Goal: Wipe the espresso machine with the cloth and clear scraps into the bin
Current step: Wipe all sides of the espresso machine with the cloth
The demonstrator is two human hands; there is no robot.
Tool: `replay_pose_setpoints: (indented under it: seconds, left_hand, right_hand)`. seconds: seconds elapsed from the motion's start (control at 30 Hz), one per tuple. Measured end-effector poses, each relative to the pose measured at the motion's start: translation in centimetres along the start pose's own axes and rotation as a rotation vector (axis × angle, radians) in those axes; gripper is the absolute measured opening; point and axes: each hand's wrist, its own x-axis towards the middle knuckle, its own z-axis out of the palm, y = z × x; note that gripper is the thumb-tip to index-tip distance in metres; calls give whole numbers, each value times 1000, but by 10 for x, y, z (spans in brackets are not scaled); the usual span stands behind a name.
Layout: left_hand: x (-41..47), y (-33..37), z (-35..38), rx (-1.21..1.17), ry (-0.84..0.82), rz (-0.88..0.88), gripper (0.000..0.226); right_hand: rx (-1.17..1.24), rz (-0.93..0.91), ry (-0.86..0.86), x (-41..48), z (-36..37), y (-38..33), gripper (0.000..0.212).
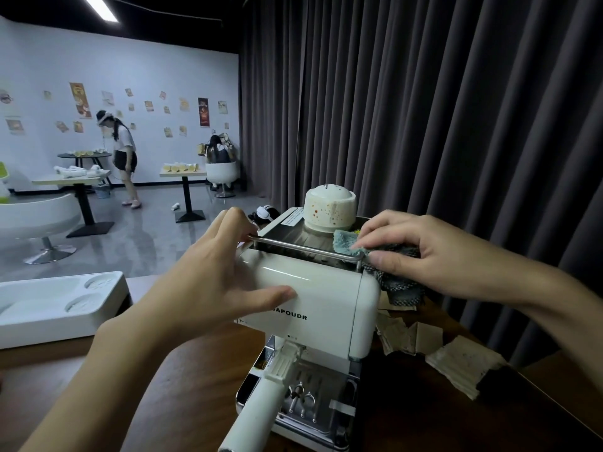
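Left hand (215, 275) braces espresso machine (326, 298), fingers spread; right hand (421, 252) pinches cloth (391, 272).

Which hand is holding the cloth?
The right hand presses the cloth onto the machine's top. The left hand only steadies its front.

Espresso machine (326, 298) under my left hand (208, 282): glossy cream shell, smooth, looks like plastic or enamel; cannot tell which. Top plate and rail (303, 247): brushed metal, dull sheen. Drip tray (310, 396): shiny metal, slotted. Cloth (391, 275) under my right hand (424, 256): rough woven fabric, matt. Scraps (453, 357): crumpled paper, matt, stained. Table (424, 419): dark wood, low sheen. Curtain (456, 109): matt cloth.
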Motion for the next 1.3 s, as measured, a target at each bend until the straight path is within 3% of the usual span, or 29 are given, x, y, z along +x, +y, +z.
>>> replay_pose_setpoints:
  seconds: [0.17, 0.37, 0.6, 0.83, 1.17, 1.3]
  left_hand:
    - [0, 4, 0, 4, 4, -11, 74]
    - [-2, 5, 2, 8, 11, -22, 75]
    - [-4, 4, 3, -22, 25, -33, 75]
    - [-4, 1, 3, -53, 26, -5, 68]
    - [-3, 2, 6, -69, 45, -11, 67]
    - [-4, 3, 6, -56, 61, -28, 72]
  right_hand:
    - [-86, 35, 80, 5, 2, 9, 29]
    - [-19, -60, -135, 16, -6, -8, 33]
    - [-253, -88, -341, 76, -11, -42, 26]
    - [-244, -51, -282, 109, 5, -52, 24]
    - [-241, -45, -281, 82, -9, -38, 24]
    - [-80, -24, -103, 51, -6, -28, 32]
